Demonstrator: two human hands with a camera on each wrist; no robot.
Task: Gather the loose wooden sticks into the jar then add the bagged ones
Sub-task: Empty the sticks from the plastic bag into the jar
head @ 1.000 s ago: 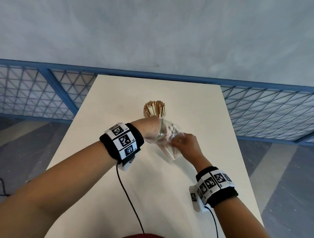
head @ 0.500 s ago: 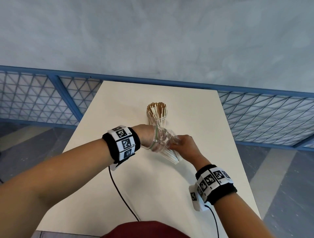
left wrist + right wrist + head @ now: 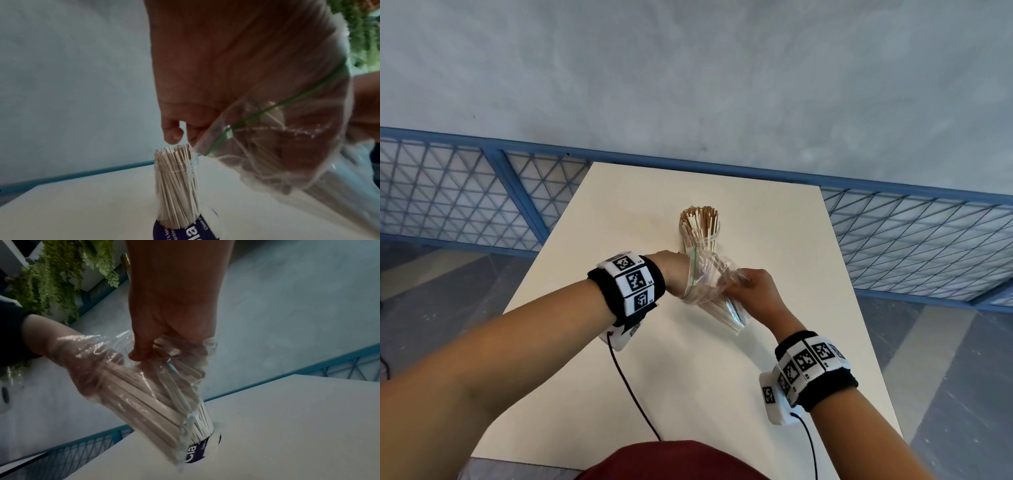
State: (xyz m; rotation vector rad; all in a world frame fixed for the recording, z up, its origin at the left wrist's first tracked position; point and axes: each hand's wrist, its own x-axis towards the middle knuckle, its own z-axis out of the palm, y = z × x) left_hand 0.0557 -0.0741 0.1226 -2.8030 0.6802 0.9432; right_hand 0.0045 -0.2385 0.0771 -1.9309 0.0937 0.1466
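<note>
A clear jar [image 3: 700, 236] packed with upright wooden sticks [image 3: 700, 219] stands mid-table. Just in front of it a clear zip bag [image 3: 717, 294] holds a bundle of bagged sticks [image 3: 144, 399], slanting down toward the table. My left hand [image 3: 671, 274] is inside the bag's mouth, its fingers around the bundle, its thumb [image 3: 172, 134] outside near the jar's rim. My right hand [image 3: 753, 291] pinches the bag's plastic from the right side. In the left wrist view the jar [image 3: 176, 178] shows a dark blue label.
The cream table [image 3: 688, 377] is narrow, with a blue mesh railing [image 3: 465, 202] beyond its far and side edges. Cables run from both wrist units across the near part of the table. Green hanging plants [image 3: 51, 272] show in the right wrist view.
My left hand has gone a little deeper into the bag. My right hand keeps its pinch on the plastic. The jar has not moved.
</note>
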